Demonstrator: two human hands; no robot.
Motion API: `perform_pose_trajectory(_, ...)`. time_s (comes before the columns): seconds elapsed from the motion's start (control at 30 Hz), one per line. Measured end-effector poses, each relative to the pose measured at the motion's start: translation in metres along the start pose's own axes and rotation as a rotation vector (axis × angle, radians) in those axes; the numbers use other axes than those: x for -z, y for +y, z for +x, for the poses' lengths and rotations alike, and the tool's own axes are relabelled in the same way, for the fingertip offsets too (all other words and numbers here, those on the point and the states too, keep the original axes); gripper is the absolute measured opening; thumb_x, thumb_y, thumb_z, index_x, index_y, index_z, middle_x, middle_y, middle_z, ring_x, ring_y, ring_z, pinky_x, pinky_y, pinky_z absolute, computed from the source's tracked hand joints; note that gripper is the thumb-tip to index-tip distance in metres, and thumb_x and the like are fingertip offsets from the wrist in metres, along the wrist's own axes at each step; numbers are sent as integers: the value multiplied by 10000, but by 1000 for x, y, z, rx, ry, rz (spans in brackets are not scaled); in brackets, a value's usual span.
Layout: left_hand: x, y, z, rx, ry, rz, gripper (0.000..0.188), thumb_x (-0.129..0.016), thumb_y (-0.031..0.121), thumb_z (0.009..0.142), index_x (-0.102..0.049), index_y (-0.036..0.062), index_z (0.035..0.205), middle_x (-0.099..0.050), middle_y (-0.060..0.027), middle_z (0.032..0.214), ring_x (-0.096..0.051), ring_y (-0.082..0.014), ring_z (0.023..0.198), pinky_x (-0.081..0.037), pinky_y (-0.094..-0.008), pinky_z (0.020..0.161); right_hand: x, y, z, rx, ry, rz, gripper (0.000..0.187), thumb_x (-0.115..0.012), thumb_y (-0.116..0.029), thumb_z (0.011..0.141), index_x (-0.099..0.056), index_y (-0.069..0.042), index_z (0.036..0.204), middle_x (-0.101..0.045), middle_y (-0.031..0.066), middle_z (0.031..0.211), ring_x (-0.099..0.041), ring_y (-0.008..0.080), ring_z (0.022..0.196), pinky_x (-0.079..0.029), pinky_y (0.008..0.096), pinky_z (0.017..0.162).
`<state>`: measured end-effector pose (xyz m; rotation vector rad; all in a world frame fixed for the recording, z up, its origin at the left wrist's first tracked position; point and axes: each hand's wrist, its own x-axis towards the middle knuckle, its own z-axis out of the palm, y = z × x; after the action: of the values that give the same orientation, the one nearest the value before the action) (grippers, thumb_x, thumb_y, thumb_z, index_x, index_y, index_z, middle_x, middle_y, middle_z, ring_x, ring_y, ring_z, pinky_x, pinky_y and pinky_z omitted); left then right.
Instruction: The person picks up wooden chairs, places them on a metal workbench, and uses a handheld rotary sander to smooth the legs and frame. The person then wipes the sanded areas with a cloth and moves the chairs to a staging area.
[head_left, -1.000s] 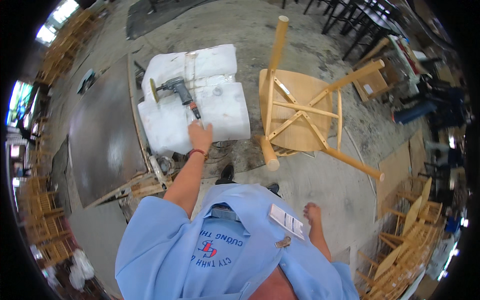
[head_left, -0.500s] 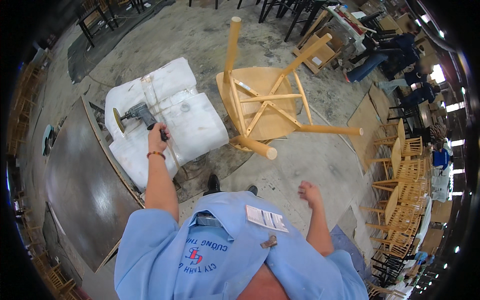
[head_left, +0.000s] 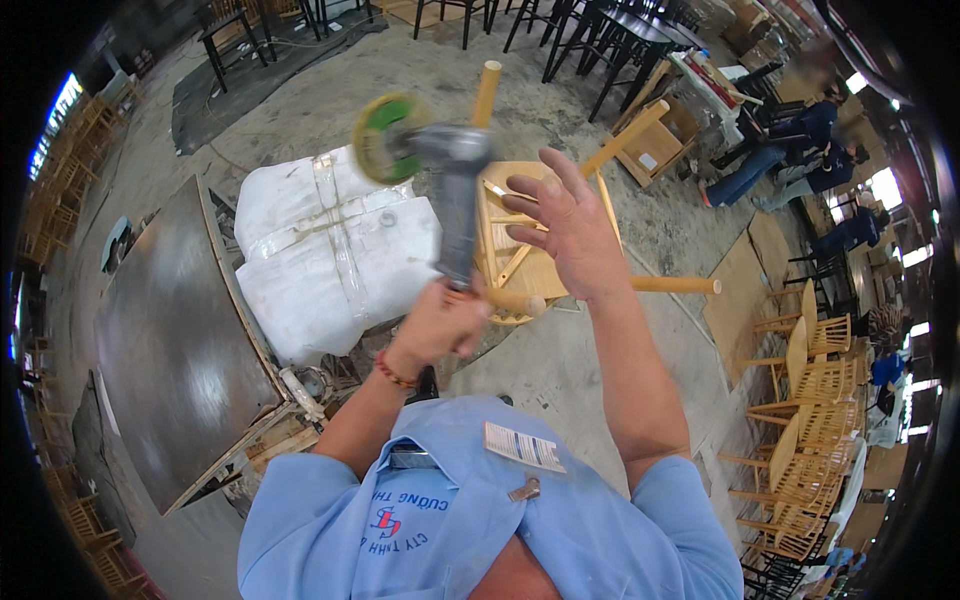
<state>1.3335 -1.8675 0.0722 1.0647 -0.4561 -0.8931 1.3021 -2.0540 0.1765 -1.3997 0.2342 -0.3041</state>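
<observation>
My left hand point(head_left: 440, 325) is wrapped round the handle of a dark grey disc sander point(head_left: 458, 210), held up in front of me. Its round disc point(head_left: 385, 138) shows green and yellow, blurred by motion, at the upper left of the tool. To the right of the sander my right hand point(head_left: 572, 225) is raised with fingers spread, holding nothing. Beyond both hands lies a light wooden chair point(head_left: 545, 275), upside down with its legs pointing up and outward. My hand and the sander hide part of its seat and braces.
A white wrapped, taped bundle point(head_left: 345, 255) stands left of the chair, beside a dark flat board point(head_left: 180, 350). An open cardboard box point(head_left: 655, 145) sits beyond the chair. Wooden chairs point(head_left: 805, 430) line the right side. Other people point(head_left: 780, 145) are at the far right.
My left hand has lifted the sander off the white bundle and brought it right, in front of the chair. My right hand has risen from low on the right, its fingers now spread.
</observation>
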Motion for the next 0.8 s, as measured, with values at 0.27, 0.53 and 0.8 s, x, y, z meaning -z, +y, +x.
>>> perform_pose_trajectory(0.27, -68, -15, 28, -209, -496, 695, 435, -729, 279, 856, -518, 9, 1124, -567, -48, 799, -587, -160, 751, -497, -334, 696, 57, -25, -61, 59, 215, 161, 577, -685, -319, 842, -500, 15, 1274, -636, 149, 1003, -662, 228, 835, -587, 354, 641)
perform_pose_trajectory(0.53, -7, -77, 42, -471, 131, 768, 388, -778, 259, 765, -597, 21, 1013, -630, -133, 939, -617, -299, 879, -484, -389, 841, 92, -61, -124, -112, 461, -479, 618, -776, -296, 697, -539, 11, 1178, -628, 110, 877, -624, 165, 678, -523, 263, 565)
perform_pose_trajectory(0.8, -4, -118, 90, -422, -77, 691, 270, -753, 218, 750, -586, 56, 887, -621, -131, 829, -593, -366, 825, -461, -427, 733, 30, -74, -97, -381, -67, -1268, 505, -758, -260, 688, -574, -69, 1118, -667, 190, 842, -683, 317, 786, -537, 390, 741)
